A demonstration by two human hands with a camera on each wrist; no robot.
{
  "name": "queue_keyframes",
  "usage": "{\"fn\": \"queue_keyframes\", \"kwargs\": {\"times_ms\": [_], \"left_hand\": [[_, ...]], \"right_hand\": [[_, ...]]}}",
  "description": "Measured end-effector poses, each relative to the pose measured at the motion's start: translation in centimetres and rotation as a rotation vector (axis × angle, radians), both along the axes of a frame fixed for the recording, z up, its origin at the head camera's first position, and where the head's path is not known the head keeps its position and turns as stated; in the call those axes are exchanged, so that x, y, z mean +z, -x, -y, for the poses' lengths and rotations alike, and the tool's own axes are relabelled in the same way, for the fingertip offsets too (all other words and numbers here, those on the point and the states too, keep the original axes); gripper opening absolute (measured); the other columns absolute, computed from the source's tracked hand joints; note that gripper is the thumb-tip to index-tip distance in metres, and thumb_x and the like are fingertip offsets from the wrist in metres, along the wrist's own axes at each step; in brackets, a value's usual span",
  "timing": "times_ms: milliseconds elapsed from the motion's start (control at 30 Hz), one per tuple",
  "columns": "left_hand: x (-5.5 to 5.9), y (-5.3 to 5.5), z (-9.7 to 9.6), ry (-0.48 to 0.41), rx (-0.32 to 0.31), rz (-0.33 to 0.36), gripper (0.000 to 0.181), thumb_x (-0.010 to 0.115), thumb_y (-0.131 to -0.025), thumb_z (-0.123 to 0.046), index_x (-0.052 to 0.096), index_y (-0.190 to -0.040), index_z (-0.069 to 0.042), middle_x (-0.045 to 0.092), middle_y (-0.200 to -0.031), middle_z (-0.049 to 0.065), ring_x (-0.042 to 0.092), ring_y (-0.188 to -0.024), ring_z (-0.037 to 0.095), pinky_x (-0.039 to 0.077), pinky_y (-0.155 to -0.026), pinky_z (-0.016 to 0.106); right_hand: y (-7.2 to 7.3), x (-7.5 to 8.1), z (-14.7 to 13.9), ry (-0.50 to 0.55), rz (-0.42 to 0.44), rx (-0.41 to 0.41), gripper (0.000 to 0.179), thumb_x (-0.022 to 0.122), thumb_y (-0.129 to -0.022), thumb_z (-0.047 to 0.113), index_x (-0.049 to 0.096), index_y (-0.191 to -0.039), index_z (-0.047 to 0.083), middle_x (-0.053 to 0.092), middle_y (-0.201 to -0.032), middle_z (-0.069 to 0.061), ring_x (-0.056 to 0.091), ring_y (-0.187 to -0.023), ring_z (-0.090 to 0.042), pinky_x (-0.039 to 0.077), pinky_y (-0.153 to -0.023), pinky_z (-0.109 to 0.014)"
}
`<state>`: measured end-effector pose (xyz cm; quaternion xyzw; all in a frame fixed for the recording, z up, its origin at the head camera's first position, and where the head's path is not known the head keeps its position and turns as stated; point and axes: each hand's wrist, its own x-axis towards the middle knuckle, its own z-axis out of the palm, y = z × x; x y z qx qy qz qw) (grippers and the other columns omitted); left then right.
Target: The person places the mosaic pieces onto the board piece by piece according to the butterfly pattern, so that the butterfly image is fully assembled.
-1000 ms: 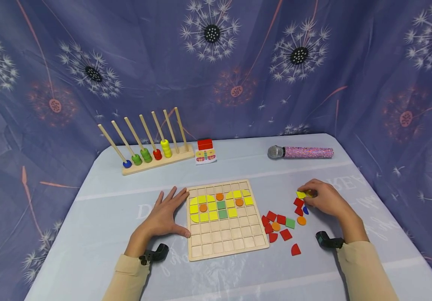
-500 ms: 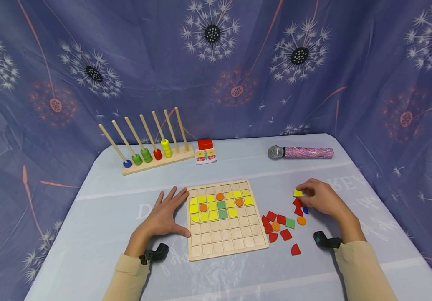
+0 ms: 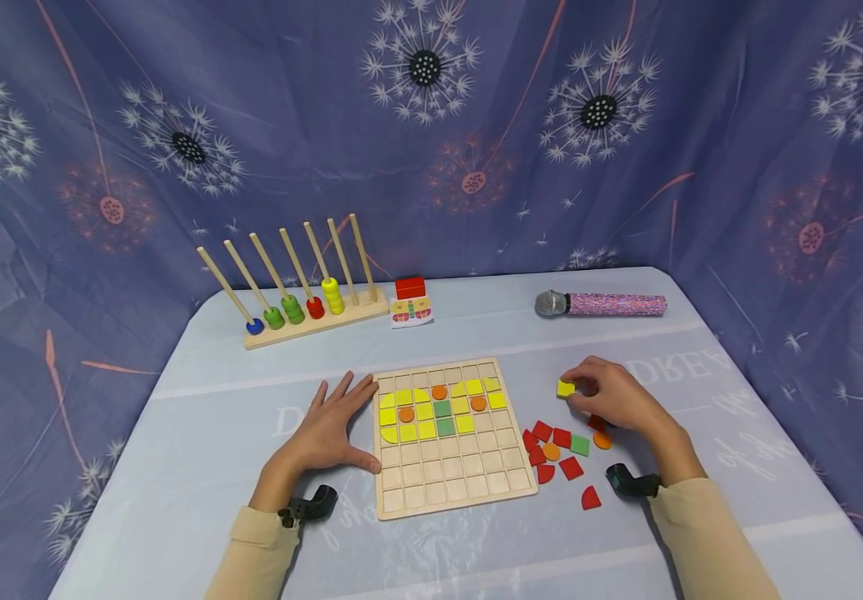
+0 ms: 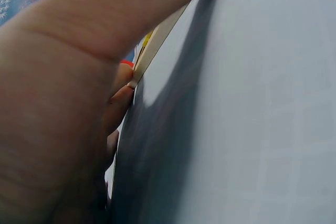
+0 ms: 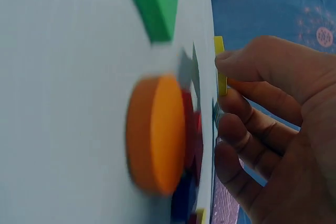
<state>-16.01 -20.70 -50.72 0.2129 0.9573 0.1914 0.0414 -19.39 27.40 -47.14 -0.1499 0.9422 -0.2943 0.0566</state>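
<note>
My right hand (image 3: 614, 396) pinches a yellow square tile (image 3: 565, 389) between thumb and fingertips, just right of the wooden grid board (image 3: 431, 498). In the right wrist view the yellow tile is edge-on, raised off the table. My left hand (image 3: 329, 429) lies spread against the board's left side, with thumb and fingertips touching its edge. Yellow tiles (image 3: 427, 430), green squares (image 3: 442, 408) and orange discs (image 3: 479, 403) fill part of the board's upper rows. In the left wrist view the hand covers most of the board.
Loose red tiles (image 3: 571, 468), a green square (image 3: 579, 446) and orange discs (image 3: 602, 440) lie right of the board. A pegged bead stand (image 3: 314, 319), a butterfly pattern card (image 3: 411, 312), a red block (image 3: 410, 288) and a glittery microphone (image 3: 604, 304) stand or lie farther back.
My right hand has lifted the yellow tile from among the loose pieces and carried it left toward the board. My left hand has stayed still.
</note>
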Motion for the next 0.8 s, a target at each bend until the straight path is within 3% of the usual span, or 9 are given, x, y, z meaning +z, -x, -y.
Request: {"fn": "queue_keyframes", "kwargs": {"times_ms": [400, 800], "left_hand": [[0.2, 0.0, 0.0, -0.003, -0.001, 0.007, 0.134, 0.067, -0.043, -0.088, 0.028, -0.153, -0.022, 0.021, -0.158, -0.005, 0.004, -0.146, 0.023, -0.005, -0.113, 0.053], [0.3, -0.1, 0.0, -0.016, -0.013, -0.011, 0.134, 0.067, -0.043, -0.087, 0.03, -0.153, -0.02, 0.023, -0.157, -0.003, 0.007, -0.145, 0.027, -0.002, -0.113, 0.056]], "right_hand": [[-0.4, 0.1, 4.0, -0.049, 0.009, 0.049, 0.034, 0.08, -0.075, 0.02, 0.073, -0.108, 0.018, 0.058, -0.092, 0.007, 0.052, -0.083, -0.015, 0.051, -0.073, -0.03], [-1.1, 0.5, 7.3, -0.019, 0.0, 0.139, 0.03, 0.079, -0.077, 0.023, 0.074, -0.106, 0.02, 0.057, -0.089, 0.01, 0.052, -0.079, -0.012, 0.049, -0.068, -0.028]]}}
